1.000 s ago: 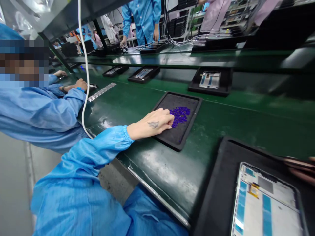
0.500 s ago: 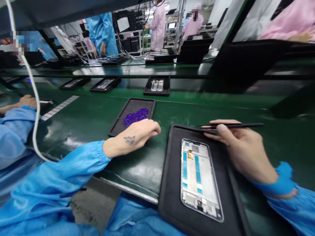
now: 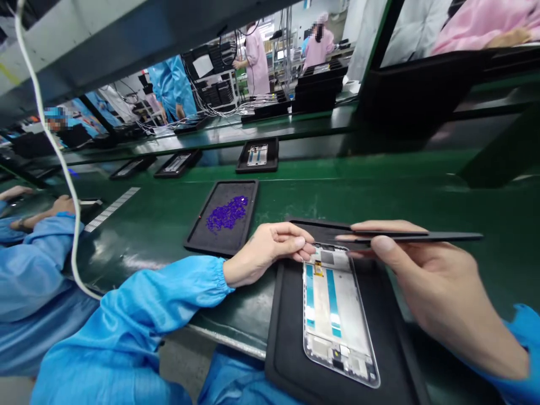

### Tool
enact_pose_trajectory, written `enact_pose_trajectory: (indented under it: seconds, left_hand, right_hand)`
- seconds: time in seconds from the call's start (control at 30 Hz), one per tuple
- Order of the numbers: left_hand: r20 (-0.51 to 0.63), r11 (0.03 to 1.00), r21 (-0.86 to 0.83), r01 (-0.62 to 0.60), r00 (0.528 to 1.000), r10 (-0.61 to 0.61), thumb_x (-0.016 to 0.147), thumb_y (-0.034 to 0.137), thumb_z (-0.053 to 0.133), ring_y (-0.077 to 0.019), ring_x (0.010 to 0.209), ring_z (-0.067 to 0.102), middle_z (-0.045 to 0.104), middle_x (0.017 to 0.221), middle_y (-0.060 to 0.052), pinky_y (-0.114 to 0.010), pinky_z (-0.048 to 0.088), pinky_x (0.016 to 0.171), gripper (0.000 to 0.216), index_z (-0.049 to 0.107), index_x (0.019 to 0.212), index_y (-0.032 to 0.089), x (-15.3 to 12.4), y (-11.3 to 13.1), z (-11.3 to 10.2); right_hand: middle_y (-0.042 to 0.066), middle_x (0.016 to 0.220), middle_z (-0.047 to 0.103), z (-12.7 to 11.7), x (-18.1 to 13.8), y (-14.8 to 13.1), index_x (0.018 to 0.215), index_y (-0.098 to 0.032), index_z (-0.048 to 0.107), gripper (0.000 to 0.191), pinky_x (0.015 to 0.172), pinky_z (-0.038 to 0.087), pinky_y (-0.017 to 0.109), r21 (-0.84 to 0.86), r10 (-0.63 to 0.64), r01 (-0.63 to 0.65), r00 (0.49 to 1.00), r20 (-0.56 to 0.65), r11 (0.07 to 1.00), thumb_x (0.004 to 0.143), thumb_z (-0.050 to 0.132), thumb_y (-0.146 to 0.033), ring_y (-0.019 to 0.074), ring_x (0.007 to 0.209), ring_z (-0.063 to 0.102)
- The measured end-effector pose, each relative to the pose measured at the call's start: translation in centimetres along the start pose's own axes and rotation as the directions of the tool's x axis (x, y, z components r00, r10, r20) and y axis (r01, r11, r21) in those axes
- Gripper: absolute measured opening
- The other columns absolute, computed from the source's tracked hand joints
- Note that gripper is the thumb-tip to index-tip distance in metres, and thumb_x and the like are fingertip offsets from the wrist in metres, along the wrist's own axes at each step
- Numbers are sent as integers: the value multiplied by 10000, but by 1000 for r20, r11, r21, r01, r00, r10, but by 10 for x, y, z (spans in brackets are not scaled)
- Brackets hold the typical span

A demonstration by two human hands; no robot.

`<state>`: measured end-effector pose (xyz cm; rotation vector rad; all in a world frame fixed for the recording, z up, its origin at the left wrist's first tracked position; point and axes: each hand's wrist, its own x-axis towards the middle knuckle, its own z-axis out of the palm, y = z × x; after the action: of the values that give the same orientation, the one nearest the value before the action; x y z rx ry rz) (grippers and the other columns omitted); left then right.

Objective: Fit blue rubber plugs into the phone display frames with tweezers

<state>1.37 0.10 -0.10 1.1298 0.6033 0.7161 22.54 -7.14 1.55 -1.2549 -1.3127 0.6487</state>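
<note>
- Currently, a smartphone frame [image 3: 341, 315] lies with its inner side up in a black tray [image 3: 288, 340], on the green counter [image 3: 422, 197]. I take this frame as the centre of the clock, as the head camera sees it.
- The frame is silvery, with two blue strips along its length and a small orange flex cable [image 3: 318, 269] near its twelve o'clock end.
- The left hand [image 3: 266, 251] is at ten o'clock, and its fingers reach the upper left corner of the frame. The thumb and the index finger are pinched together; I cannot tell whether something tiny is between them, or whether they touch the frame.
- The right hand [image 3: 442, 287] is between two and three o'clock. Its fingers are grasping black tweezers [image 3: 455, 237], whose narrow end points toward nine o'clock, over the top end of the tray.
- Also at ten o'clock, but farther out, a second tray [image 3: 236, 239] carries many small purple pieces [image 3: 228, 216], spread in a loose heap.
- At eleven o'clock, a far tray [image 3: 272, 149] holds a similar frame.
- Between nine and ten o'clock, well apart, there is a pale segmented strip [image 3: 113, 209], near a co-worker's hand [image 3: 63, 206].
</note>
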Motion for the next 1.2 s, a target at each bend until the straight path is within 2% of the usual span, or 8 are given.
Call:
enact_pose_trajectory:
  seconds: [0.17, 0.4, 0.63, 0.83, 1.2]
  left_hand:
    - [-44, 996, 78, -50, 998, 53, 785, 339, 799, -140, 800, 725, 765, 894, -73, -262, 561, 815, 301, 718, 974, 119, -4, -1, 5]
    - [-46, 992, 126, -20, 999, 26, 797, 304, 778, -187, 867, 752, 777, 943, -90, -308, 592, 862, 271, 715, 987, 121, -9, -6, 12]
    - [-45, 989, 144, -23, 999, 29, 829, 266, 740, -189, 878, 761, 781, 935, -82, -285, 604, 854, 205, 710, 979, 129, -10, -12, 12]
    - [-45, 981, 183, -58, 997, 68, 850, 242, 701, -201, 920, 757, 777, 957, -83, -293, 610, 863, 178, 709, 987, 130, -8, -16, 11]
    - [-22, 954, 281, -104, 993, 115, 893, 239, 640, -201, 982, 743, 764, 1007, -92, -295, 607, 908, 198, 709, 1036, 120, -11, -14, 14]
  right_hand:
    - [9, 958, 737, 2, -5, 1, 927, -287, 773, 297, 595, 572, 235, -111, 6, 0, 998, 56, 994, 860, 668, -556, 159, 714, 685]
    - [8, 975, 743, 5, -8, 1, 908, -288, 775, 244, 691, 570, 272, -202, -32, 48, 996, 81, 978, 898, 639, -490, 201, 849, 702]
    - [-4, 943, 749, 6, -9, -4, 925, -296, 766, 181, 624, 565, 256, -226, -30, 55, 993, 111, 973, 905, 635, -419, 184, 781, 705]
    - [11, 962, 744, 6, -11, -5, 906, -283, 762, 203, 653, 586, 281, -231, -7, 35, 993, 121, 972, 913, 627, -436, 197, 802, 706]
    - [-13, 944, 737, 5, -11, -3, 908, -298, 765, 154, 647, 572, 236, -218, -18, 47, 991, 135, 975, 914, 645, -395, 161, 794, 697]
